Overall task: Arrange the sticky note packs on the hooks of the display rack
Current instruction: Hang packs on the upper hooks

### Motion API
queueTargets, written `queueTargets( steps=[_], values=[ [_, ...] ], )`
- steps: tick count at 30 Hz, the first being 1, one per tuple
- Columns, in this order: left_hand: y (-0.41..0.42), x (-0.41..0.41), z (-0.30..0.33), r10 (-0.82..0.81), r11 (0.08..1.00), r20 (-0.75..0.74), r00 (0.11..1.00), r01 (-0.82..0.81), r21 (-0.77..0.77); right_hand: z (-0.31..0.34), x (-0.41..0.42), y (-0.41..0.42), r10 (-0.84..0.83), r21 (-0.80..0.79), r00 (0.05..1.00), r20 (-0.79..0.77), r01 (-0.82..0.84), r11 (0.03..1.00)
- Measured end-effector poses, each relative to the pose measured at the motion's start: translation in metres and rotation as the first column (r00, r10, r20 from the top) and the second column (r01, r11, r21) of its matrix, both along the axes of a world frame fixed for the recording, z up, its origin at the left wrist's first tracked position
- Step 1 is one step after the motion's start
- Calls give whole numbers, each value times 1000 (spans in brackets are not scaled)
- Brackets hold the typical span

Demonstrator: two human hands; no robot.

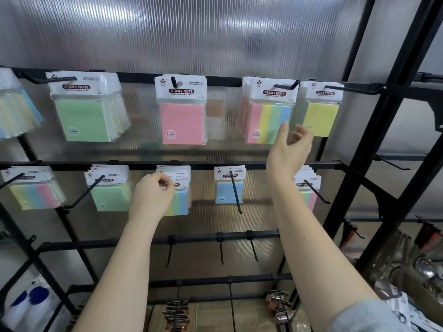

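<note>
Right forearm, in a rolled blue-grey sleeve (354, 315), enters from 5 o'clock. Right hand (291, 149) is raised at 2 o'clock of frame centre, fingers loosely curled beside a yellow pack (320, 118) on the upper rail; whether it grips the pack cannot be determined. Left hand (151, 195), at 7 o'clock of centre, pinches the header of a striped pack (181, 202) on the middle rail. Display rack (374, 140) holds further packs, including a pink pack (182, 122) at 12 o'clock.
</note>
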State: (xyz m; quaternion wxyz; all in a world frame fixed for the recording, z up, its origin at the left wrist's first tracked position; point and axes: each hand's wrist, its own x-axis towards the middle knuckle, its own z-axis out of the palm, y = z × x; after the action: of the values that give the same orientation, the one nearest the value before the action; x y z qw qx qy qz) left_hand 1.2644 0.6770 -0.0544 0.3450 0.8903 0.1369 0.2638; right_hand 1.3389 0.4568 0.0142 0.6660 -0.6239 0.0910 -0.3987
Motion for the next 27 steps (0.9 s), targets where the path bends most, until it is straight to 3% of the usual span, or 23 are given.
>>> queueTargets(
  steps=[3, 6, 10, 15, 19, 22, 27],
  values=[
    [1, -4, 5, 2, 999, 2, 1000, -2, -36, -29, -8, 3, 6, 85, 1000, -31, -4, 996],
    [3, -8, 7, -16, 991, 24, 1000, 19, -135, -54, -2, 2, 162, 143, 966, -201, -134, 981],
    [9, -10, 5, -4, 971, 6, 1000, 5, -240, -79, 14, 9, 409, 189, 783, -468, -364, 912],
    [23, -10, -4, 28, 974, -43, 999, -37, -223, -94, 23, 21, 491, 224, 631, -601, -457, 861],
    [32, -12, -8, 49, 978, -65, 997, -61, -201, -99, 33, 28, 483, 178, 623, -616, -487, 855],
    [36, -15, -10, 48, 981, -76, 996, -61, -184, -97, 36, 31, 500, 238, 603, -622, -463, 854],
    [44, -15, -18, 55, 978, -104, 993, -75, -194, -103, 39, 34, 413, 194, 675, -611, -378, 905]
  ],
)
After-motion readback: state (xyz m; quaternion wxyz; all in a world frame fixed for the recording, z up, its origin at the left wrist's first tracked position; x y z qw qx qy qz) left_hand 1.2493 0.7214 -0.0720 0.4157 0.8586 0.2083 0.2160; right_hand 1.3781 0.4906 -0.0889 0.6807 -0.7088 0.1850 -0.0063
